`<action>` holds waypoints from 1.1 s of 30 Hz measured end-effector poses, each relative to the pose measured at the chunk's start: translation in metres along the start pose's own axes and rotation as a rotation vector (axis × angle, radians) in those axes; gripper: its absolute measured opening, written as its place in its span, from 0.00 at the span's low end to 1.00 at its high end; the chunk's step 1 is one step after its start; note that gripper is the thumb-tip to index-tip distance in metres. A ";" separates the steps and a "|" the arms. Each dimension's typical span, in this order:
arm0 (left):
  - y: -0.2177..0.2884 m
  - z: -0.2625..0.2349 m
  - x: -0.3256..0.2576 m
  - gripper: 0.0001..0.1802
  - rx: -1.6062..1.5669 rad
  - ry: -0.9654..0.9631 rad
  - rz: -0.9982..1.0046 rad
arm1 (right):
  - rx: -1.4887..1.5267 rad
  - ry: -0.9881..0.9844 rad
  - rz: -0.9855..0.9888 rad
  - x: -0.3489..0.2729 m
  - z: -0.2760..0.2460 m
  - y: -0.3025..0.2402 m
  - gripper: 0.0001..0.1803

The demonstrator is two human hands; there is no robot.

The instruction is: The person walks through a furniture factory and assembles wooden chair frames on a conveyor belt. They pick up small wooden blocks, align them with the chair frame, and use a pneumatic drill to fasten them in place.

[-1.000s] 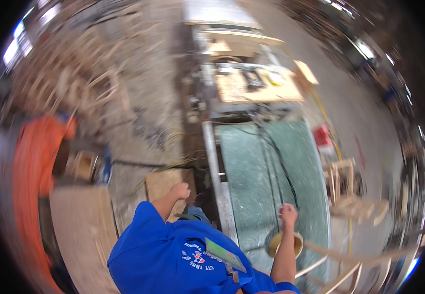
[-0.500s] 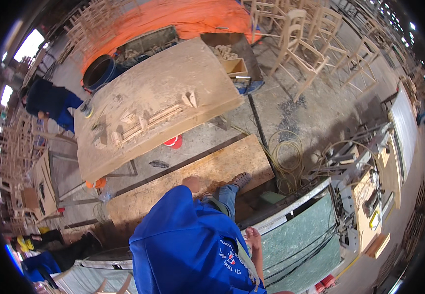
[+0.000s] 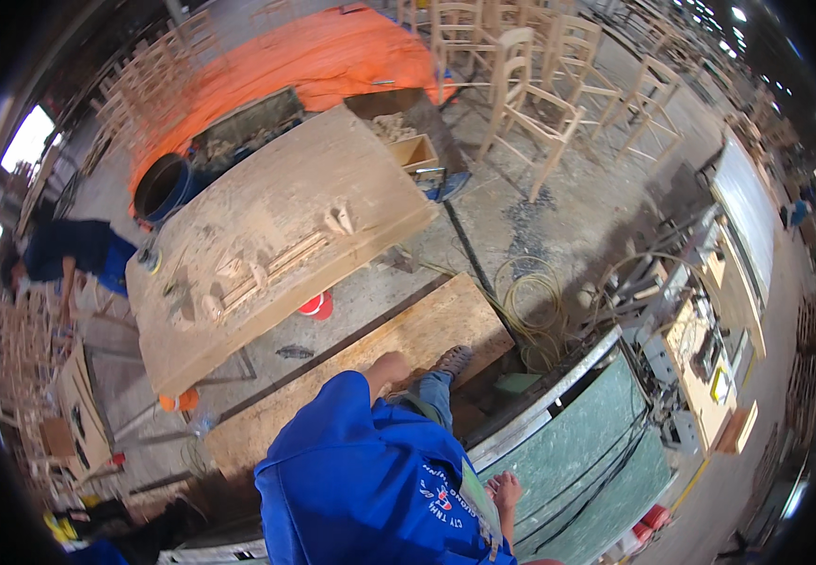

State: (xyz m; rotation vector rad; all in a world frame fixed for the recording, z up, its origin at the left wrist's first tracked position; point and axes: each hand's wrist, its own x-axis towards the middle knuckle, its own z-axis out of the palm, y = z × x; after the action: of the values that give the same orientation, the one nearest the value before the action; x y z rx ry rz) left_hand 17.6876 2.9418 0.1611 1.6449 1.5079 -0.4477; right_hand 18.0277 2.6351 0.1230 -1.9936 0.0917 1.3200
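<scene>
I see my blue shirt [image 3: 370, 490] from above. My right hand [image 3: 505, 492] lies at the metal edge of a green-topped machine table [image 3: 582, 443], fingers spread and nothing in them. My left hand [image 3: 387, 367] hangs by my side above a chipboard platform [image 3: 379, 344] on the floor. Its fingers are hidden, so I cannot tell whether it holds anything. My shoe [image 3: 452, 360] stands on that platform.
A big wooden workbench [image 3: 266, 245] with several small wooden parts stands ahead. Behind it are an orange tarp [image 3: 314, 56], a blue barrel [image 3: 163, 184] and bare wooden chairs [image 3: 540, 104]. Coiled cable [image 3: 530, 301] lies on the floor. Another person in blue [image 3: 73, 250] bends at the left.
The view has swung left from the green table to the workbench and floor. My right hand stays at the green table's edge; my left arm has dropped to my side.
</scene>
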 end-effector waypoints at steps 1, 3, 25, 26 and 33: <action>0.007 -0.006 0.013 0.23 -0.046 0.065 0.005 | 0.034 0.012 0.026 -0.008 0.000 0.011 0.18; 0.036 -0.020 0.024 0.21 -0.104 0.177 0.030 | 0.053 -0.010 0.097 -0.020 0.006 0.043 0.18; 0.128 0.030 0.002 0.22 0.222 -0.162 0.168 | 0.386 0.202 0.131 -0.026 0.014 0.113 0.13; 0.134 0.029 0.006 0.22 0.181 -0.145 0.186 | 0.401 0.206 0.106 -0.026 0.009 0.110 0.12; 0.157 0.028 0.005 0.21 0.170 -0.082 0.378 | 0.466 0.180 0.113 -0.020 -0.008 0.089 0.09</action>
State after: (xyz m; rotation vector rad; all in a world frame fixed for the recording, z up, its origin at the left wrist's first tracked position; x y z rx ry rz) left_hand 17.8436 2.9359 0.1935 1.9675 1.0884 -0.4360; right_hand 17.9856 2.5592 0.0943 -1.7156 0.5530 1.0638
